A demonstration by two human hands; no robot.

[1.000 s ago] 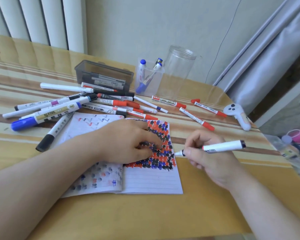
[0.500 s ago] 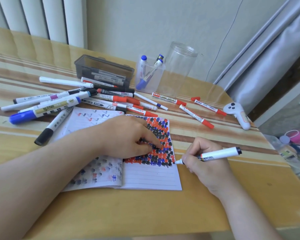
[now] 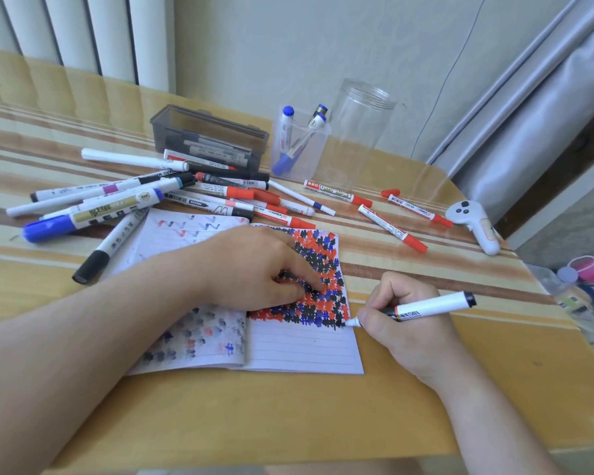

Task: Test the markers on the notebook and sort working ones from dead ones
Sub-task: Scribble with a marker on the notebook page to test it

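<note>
An open lined notebook [image 3: 299, 351] lies in front of me, its right page thick with red, black and blue marks. My left hand [image 3: 251, 272] rests flat on it, fingers on the scribbles. My right hand [image 3: 402, 320] grips a white marker [image 3: 429, 306] with a black end, its tip touching the right page's edge at the bottom of the marks. A heap of markers [image 3: 144, 200] lies behind the notebook. Three red-capped markers [image 3: 391, 228] lie to the right. A clear square cup [image 3: 299, 145] holds blue markers; a grey box [image 3: 210, 138] holds more.
A tall empty clear jar [image 3: 360, 132] stands behind the red markers. A loose red cap [image 3: 390, 192] and a white controller [image 3: 474, 224] lie at the table's right edge. A curtain hangs at the right, a radiator at the back left.
My right hand has moved down and left, bringing the marker's tip from off the page onto the right page's edge. My left hand stays on the notebook.
</note>
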